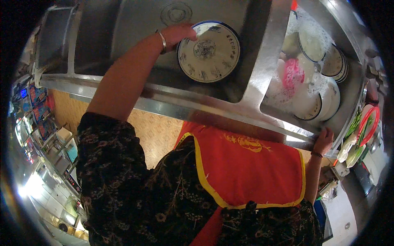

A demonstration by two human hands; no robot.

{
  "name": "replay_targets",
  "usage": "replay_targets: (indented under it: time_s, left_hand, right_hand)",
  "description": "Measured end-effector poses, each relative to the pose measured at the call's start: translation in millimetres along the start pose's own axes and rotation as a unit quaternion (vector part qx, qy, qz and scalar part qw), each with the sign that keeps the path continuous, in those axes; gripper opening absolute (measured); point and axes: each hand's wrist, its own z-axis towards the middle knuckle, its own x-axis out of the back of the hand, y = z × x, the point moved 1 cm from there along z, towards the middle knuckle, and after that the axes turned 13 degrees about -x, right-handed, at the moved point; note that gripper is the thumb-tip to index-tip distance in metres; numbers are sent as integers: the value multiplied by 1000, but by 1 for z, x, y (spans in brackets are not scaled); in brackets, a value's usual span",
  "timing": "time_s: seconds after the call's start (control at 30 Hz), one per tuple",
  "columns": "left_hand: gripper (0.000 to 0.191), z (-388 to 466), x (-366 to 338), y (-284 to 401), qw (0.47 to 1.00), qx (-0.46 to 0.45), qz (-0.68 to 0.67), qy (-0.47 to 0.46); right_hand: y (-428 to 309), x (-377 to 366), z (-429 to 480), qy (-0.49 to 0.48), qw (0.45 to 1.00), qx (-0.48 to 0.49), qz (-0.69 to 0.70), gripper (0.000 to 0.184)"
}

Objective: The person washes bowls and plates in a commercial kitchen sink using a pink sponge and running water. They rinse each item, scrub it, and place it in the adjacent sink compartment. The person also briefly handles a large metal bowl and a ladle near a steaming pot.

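Note:
My left hand (180, 33), with a silver bracelet at its wrist, grips the rim of a white plate (212, 66) at its upper left. The plate has a blue edge and a dark printed pattern, and is over the middle basin (135, 21) of a stainless steel sink. My right hand (324, 141) rests on the sink's front rim by the right basin, holding nothing I can see. Several plates (332, 63) and bowls lie in that basin among white suds. A bright pink cloth or scrubber (292, 75) sits in the foam.
A steel divider (263, 46) separates the two basins. A drain (176, 13) shows at the back of the middle one. Right of the sink are green vegetables (354, 126) and a red plastic ring-shaped rim (369, 126). A shelf rack (58, 147) stands far left.

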Motion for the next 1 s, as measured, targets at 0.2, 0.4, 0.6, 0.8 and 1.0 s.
replay_targets:
  time_s: [0.2, 0.4, 0.6, 0.8, 1.0]
  left_hand:
    - [39, -20, 22, 10, 983, -12, -173, 62]
    - [41, -59, 44, 45, 921, -171, -339, 80]
    - [52, -145, 74, 71, 855, -314, -357, 206]
    - [56, -245, 121, 73, 781, -355, -355, 371]
    - [53, -315, 190, 83, 711, -276, -164, 625]
  right_hand:
    - [-12, 4, -4, -10, 999, -38, 35, 31]
    - [-9, 2, -5, 7, 999, -18, 49, 31]
    - [5, -5, 0, -13, 994, 50, 94, 32]
    - [6, -6, 6, -13, 1000, 18, 0, 36]
    - [4, -3, 5, -45, 994, -12, 101, 38]
